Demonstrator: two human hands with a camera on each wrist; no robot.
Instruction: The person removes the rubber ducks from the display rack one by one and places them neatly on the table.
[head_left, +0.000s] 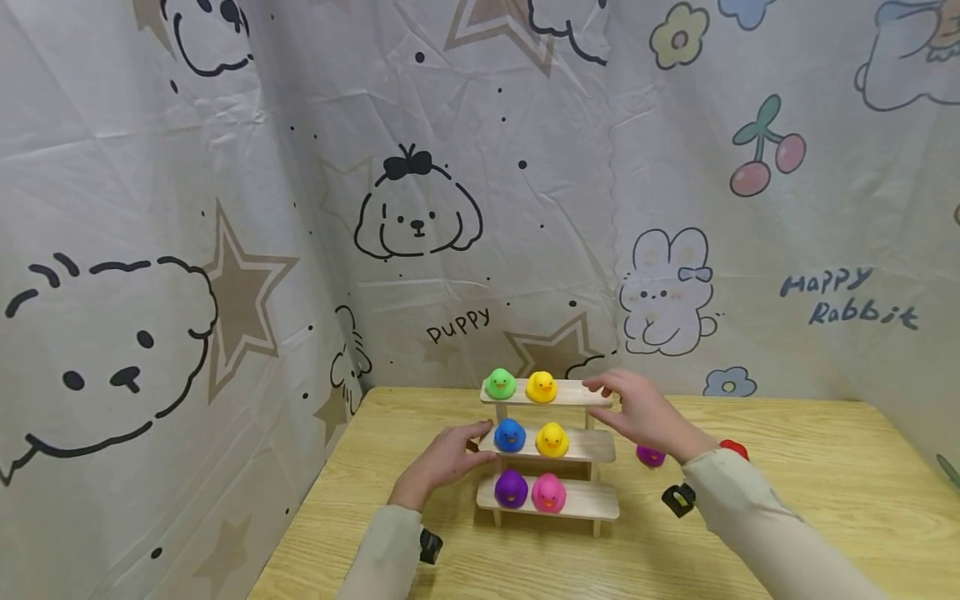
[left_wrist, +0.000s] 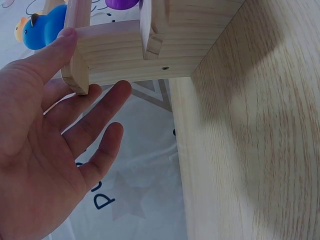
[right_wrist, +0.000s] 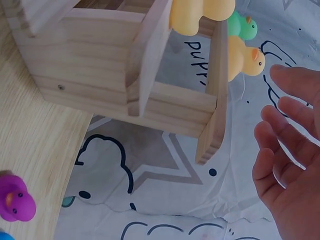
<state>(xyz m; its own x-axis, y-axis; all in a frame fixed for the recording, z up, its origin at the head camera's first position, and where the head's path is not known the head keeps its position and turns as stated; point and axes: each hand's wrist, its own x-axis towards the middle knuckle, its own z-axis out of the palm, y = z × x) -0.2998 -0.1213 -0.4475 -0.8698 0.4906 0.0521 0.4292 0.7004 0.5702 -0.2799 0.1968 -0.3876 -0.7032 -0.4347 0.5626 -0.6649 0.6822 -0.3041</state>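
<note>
A three-tier wooden stand (head_left: 592, 447) carries rubber ducks in pairs. A green duck (head_left: 500, 384) and a yellow duck (head_left: 542, 387) sit on top. The middle shelf bears a blue duck (head_left: 510, 436) and another yellow duck (head_left: 552, 440); below are a purple duck (head_left: 512, 489) and a pink duck (head_left: 549, 493). My left hand (head_left: 446, 458) pinches the middle shelf's left end, thumb on one face and fingers behind, as the left wrist view shows. Near the top shelf's right end, my right hand (head_left: 641, 408) holds nothing, its fingers loosely bent and apart from the ducks.
On the table (head_left: 825, 483), right of the stand, lies a second purple duck (head_left: 650, 455). A red object (head_left: 735, 449) is partly hidden behind the right wrist. A printed curtain (head_left: 525, 275) hangs behind the table and along its left side.
</note>
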